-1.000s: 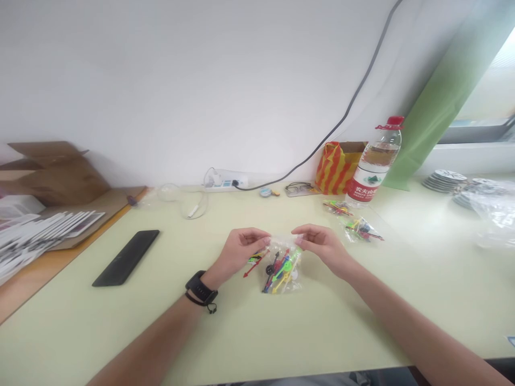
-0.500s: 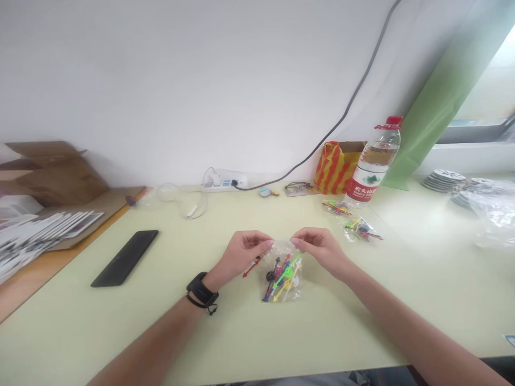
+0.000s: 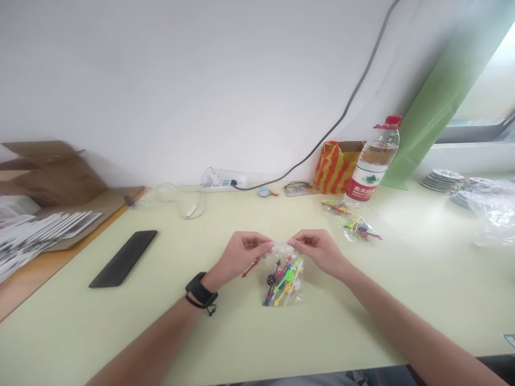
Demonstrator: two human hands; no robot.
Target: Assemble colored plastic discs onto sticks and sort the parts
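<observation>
A clear plastic bag (image 3: 298, 298) hangs between my hands, with several coloured arrow-shaped spinners inside: green, yellow, black, blue, red and white. My left hand (image 3: 244, 254), with a black watch (image 3: 200, 290) on the wrist, pinches the bag's top left corner. The top right corner is pinched by my right hand (image 3: 321, 251). A red arrow spinner (image 3: 250, 268) shows outside the bag, just under my left fingers; whether it lies on the table or is held there I cannot tell.
Two filled bags of spinners (image 3: 362, 229) lie behind my right hand, near a water bottle (image 3: 368, 171) and a striped paper bag (image 3: 336, 167). At left is a black flat slab (image 3: 123, 258) beside stacked cards (image 3: 52, 230). Stacked discs (image 3: 441, 180) stand at far right.
My right hand has shifted slightly left, bringing the bag's top corners a little closer together. The bag's lower end hangs slightly lower in view. Both hands keep their pinch.
</observation>
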